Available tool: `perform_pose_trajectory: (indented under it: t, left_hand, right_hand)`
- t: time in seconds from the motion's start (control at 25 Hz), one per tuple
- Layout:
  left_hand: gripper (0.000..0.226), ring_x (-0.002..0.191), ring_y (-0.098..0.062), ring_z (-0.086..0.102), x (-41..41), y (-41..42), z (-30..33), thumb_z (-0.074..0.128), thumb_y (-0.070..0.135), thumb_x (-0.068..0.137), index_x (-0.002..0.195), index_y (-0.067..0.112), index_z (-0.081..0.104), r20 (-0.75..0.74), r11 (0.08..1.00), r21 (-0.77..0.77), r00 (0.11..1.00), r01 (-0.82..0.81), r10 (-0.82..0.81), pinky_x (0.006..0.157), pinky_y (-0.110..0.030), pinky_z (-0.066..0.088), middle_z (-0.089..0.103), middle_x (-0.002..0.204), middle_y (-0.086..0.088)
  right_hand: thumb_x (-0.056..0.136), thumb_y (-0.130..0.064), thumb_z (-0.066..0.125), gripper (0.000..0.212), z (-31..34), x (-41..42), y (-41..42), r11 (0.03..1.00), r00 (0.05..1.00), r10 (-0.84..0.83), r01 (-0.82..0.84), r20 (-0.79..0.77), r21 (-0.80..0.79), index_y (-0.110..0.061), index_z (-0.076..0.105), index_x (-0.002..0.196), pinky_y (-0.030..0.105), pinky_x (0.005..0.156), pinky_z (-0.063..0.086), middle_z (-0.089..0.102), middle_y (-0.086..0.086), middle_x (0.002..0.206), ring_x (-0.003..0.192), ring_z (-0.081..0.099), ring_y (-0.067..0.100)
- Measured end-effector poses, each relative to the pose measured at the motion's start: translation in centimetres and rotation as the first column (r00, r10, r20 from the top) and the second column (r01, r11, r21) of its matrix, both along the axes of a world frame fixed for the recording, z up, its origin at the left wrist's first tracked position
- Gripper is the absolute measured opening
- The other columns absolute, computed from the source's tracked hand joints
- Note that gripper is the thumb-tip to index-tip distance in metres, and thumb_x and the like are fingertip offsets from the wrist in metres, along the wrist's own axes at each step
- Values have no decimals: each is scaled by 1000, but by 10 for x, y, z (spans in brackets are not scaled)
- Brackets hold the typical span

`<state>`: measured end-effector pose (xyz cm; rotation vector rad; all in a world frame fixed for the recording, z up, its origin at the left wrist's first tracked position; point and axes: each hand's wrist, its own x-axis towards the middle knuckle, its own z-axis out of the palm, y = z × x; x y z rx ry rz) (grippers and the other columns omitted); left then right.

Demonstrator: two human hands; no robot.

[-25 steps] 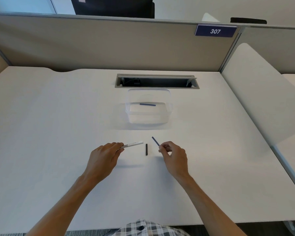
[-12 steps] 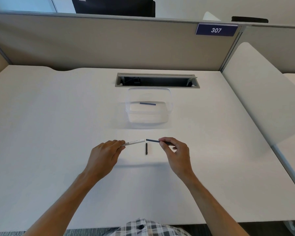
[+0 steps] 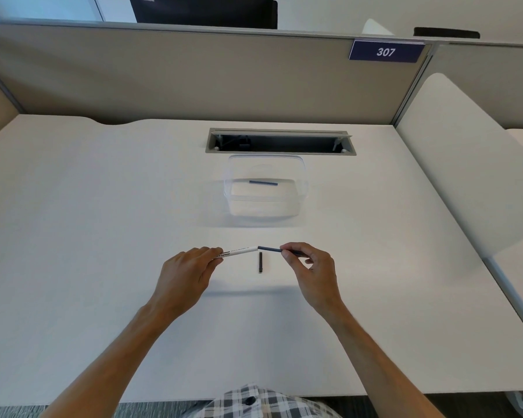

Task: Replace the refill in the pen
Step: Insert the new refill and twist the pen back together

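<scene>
Two bare hands meet over the near middle of the white table (image 3: 103, 236). The left hand (image 3: 184, 279) has its fingers (image 3: 213, 254) pinched around one end of a white plastic pen barrel with black print (image 3: 239, 251), which slopes up to the right. The right hand (image 3: 311, 270) grips a thin dark blue refill (image 3: 269, 249) between thumb and forefinger, the refill's left tip touching the barrel's open end. Just below that junction, a short black pen piece (image 3: 260, 262) lies on the table, pointing near to far, apart from both hands. Farther away stands a clear plastic rectangular container (image 3: 266, 212) with a second dark blue refill (image 3: 263, 182) lying across its bottom. Beyond it, a grey cable slot (image 3: 280, 141) is set in the table.
</scene>
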<state>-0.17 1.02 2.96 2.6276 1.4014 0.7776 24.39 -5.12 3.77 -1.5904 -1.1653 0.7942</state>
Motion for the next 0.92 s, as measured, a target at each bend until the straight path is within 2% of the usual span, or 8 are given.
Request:
perform_pose_trajectory:
  t: [0.2, 0.44, 0.68, 0.92]
  left_hand:
    - [35, 57, -21, 59, 1, 0, 1, 40, 37, 93, 100, 19, 69, 8, 1000, 2, 1000, 3, -3, 47, -28, 41, 66, 73, 7]
    - [36, 59, -20, 60, 0, 0, -1, 39, 38, 93, 102, 20, 69, 28, 1000, -17, 1000, 2, -1, 47, -30, 43, 68, 76, 8]
    - [36, 59, -21, 60, 2, -1, 0, 39, 38, 93, 101, 20, 69, 32, 1000, -15, 999, 11, -11, 47, -29, 43, 67, 75, 8]
    - [36, 59, -21, 61, 3, -1, 3, 40, 38, 93, 101, 19, 69, 46, 1000, -7, 999, 14, -13, 48, -29, 44, 68, 75, 7]
  right_hand:
    - [92, -13, 67, 11, 1, 1, 2, 1000, 1000, -5, 5, 8, 15, -20, 76, 90, 5, 69, 37, 75, -18, 88, 86, 64, -5]
    - [92, -15, 67, 13, 1, 2, 1, 1000, 1000, 17, -17, 17, -16, -25, 75, 88, 4, 70, 36, 73, -24, 91, 89, 64, -3]
    - [92, -12, 66, 11, 3, 2, 0, 1000, 998, -17, 17, 64, 6, -19, 75, 91, 6, 65, 40, 75, -16, 92, 86, 63, -6]
    - [92, -12, 66, 12, 5, -1, -1, 1000, 997, 14, -15, 82, 9, -19, 75, 91, 7, 66, 39, 74, -17, 92, 86, 63, -5]
